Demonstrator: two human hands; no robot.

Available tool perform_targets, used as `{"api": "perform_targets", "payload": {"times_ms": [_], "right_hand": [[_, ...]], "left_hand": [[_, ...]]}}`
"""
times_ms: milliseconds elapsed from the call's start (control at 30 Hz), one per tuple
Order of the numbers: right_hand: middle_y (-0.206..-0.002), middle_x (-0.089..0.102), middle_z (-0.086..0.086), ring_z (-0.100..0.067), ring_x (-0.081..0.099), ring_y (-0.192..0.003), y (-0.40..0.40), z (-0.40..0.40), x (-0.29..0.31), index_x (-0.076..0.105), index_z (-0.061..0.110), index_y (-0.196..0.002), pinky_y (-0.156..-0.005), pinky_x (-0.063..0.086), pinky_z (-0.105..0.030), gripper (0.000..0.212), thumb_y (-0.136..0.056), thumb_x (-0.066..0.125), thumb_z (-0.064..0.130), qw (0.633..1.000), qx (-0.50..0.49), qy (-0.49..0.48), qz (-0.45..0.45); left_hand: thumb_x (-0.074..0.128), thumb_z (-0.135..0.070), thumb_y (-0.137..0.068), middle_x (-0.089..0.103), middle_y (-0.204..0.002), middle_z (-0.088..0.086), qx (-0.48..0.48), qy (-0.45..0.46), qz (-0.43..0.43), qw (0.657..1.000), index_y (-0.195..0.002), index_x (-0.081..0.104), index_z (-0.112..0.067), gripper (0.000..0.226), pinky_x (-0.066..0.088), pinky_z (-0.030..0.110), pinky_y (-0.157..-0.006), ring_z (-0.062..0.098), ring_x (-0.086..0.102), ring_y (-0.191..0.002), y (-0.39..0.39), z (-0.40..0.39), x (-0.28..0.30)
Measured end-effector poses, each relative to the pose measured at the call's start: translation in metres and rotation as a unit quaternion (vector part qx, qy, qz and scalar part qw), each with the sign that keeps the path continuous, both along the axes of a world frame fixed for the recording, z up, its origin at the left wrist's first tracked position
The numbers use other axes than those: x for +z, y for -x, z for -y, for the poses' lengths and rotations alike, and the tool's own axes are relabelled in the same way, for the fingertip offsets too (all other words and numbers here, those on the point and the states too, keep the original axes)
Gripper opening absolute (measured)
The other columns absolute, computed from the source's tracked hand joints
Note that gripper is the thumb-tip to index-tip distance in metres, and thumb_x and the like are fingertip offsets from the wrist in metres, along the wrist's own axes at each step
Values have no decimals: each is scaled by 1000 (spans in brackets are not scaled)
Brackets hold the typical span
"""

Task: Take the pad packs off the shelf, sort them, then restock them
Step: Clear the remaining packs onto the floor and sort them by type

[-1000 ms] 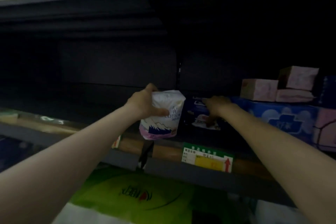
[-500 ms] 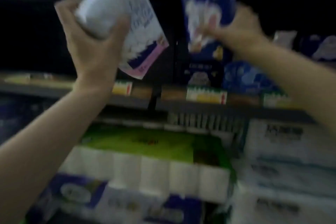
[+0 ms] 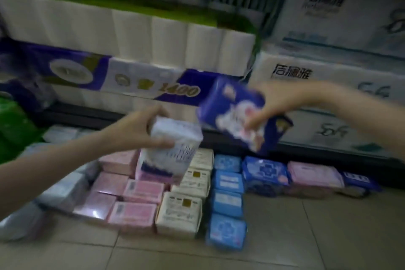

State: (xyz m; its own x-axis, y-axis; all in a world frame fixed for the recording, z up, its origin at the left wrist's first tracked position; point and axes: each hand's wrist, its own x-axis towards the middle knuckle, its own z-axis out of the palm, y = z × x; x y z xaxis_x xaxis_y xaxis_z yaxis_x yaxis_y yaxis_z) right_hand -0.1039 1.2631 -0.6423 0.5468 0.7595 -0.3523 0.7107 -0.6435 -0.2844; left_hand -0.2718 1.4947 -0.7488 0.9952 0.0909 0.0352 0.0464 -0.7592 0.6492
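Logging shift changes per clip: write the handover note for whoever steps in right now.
Left hand grips a white pad pack; right hand grips a dark blue pad pack, both above the floor.
Done: pink packs, cream packs, light blue packs lie grouped by colour on the tiled floor.
Left: set these two down with their kind, then restock.

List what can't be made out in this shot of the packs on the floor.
- White pack in the left hand: print smeared by motion blur, head view.
- Dark blue pack in the right hand: label blurred, fingers cover part.
- Pink packs: the white pack and the left arm hide part of them.
- Grey packs: blurred, cut by the left edge.
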Motion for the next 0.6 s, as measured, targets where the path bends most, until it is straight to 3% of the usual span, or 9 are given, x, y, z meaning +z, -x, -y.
{"api": "perform_targets", "payload": {"times_ms": [100,200,267,400,500,600], "right_hand": [[-91,61,5,-15,59,-87,-7,29,-89,57,18,-98,-69,45,-18,33,-76,77,31,969,68,235,-46],[-123,54,-4,-22,53,-109,-23,54,-134,52,17,-122,-83,40,-25,56,-76,75,39,947,36,318,-23],[-128,48,-6,-23,48,-115,-35,74,-153,47,15,-132,-82,37,-23,65,-77,73,39,943,33,330,-3],[-108,34,-2,-25,48,-109,-49,106,-175,42,16,-135,-84,42,-29,68,-79,73,38,952,3,306,19],[-117,50,-4,-24,52,-109,-53,141,-196,49,15,-127,-82,42,-27,60,-76,74,35,962,-37,269,21],[-125,58,-5,-23,54,-111,-57,183,-208,54,18,-125,-90,45,-29,58,-73,76,34,959,-86,271,-18]], "left_hand": [[78,-48,-65,60,-92,-9,7,-12,-83,996,-99,47,-33,49,47,14,-58,1,58,-75,-7,6,-39],[77,-38,-72,56,-90,-15,7,-27,-121,992,-102,43,-33,45,38,10,-54,-2,54,-75,-16,22,-51],[76,-36,-73,54,-95,-15,-3,-13,-132,991,-104,42,-31,47,41,12,-59,1,55,-80,-27,32,-56],[76,-33,-75,55,-112,-6,-36,-7,-140,989,-110,40,-26,51,49,23,-76,13,57,-96,-60,60,-66],[76,-34,-75,55,-118,-4,-80,-6,-165,983,-116,40,-24,56,49,35,-85,17,58,-99,-92,95,-80],[75,-36,-76,47,-114,-9,-125,-16,-169,977,-126,40,-22,63,37,21,-80,11,50,-100,-120,145,-95]]}}
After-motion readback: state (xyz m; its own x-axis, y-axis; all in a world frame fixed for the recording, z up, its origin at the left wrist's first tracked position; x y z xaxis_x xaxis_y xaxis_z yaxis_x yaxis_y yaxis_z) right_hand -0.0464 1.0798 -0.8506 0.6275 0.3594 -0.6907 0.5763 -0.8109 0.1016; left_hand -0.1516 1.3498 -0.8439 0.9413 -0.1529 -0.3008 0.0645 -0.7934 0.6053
